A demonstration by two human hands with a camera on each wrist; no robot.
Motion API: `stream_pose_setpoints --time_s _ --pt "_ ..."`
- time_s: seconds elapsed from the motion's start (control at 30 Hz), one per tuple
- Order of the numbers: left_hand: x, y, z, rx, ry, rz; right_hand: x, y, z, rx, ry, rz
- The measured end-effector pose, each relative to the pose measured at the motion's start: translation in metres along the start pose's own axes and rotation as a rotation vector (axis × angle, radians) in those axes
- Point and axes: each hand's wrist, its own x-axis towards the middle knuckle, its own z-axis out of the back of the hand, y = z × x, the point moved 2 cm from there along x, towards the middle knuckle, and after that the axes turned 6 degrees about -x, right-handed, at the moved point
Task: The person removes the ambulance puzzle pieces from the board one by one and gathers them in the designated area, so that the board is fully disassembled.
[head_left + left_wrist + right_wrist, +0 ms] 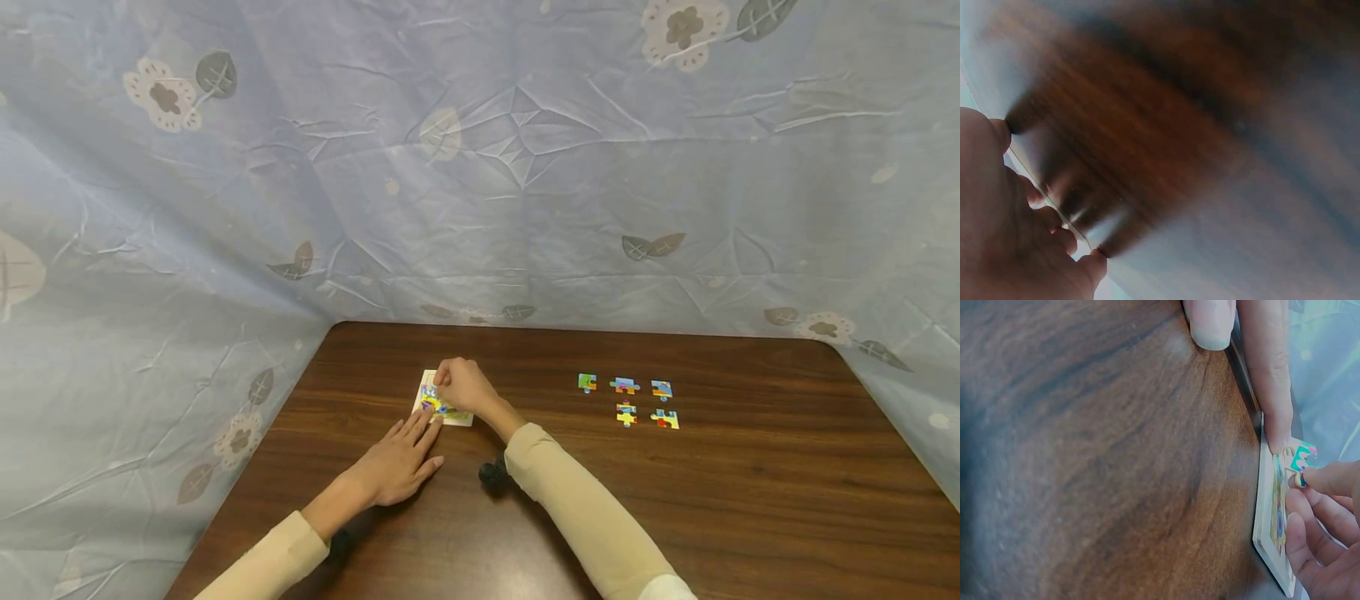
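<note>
A small jigsaw board (463, 420) with a pale frame lies on the table, with colourful pieces set inside it. My left hand (399, 462) lies flat with fingers spread, its fingertips on the near edge of the board. Over the board, my right hand (467, 387) pinches a jigsaw piece (1303, 457) between thumb and finger. In the right wrist view that piece is tilted up, green and pink, close over the board's far end. A fingertip (1277, 434) of the left hand presses the frame beside it. The left wrist view shows the left hand's fingertips touching down along an edge.
Several loose jigsaw pieces lie in two rows on the right of the board, among them a green one (587, 382) and a yellow one (626, 414). The brown wooden table (750, 500) ends at a patterned cloth backdrop (525, 208) behind and at the sides.
</note>
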Motion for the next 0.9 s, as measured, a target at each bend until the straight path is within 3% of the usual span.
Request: stream_pose_setpoints --time_s 0.4,0.63,0.9 --pt "-0.001 0.001 -0.001 -0.002 0.001 -0.003 -0.002 0.003 0.002 -0.022 -0.029 0.047" --pt "0.002 -0.002 0.004 -0.002 0.017 -0.002 -0.003 0.004 0.006 -0.007 -0.073 0.025" --pt "0.001 0.001 0.002 0.0 0.012 0.008 -0.008 0.005 0.024 0.039 -0.119 0.074"
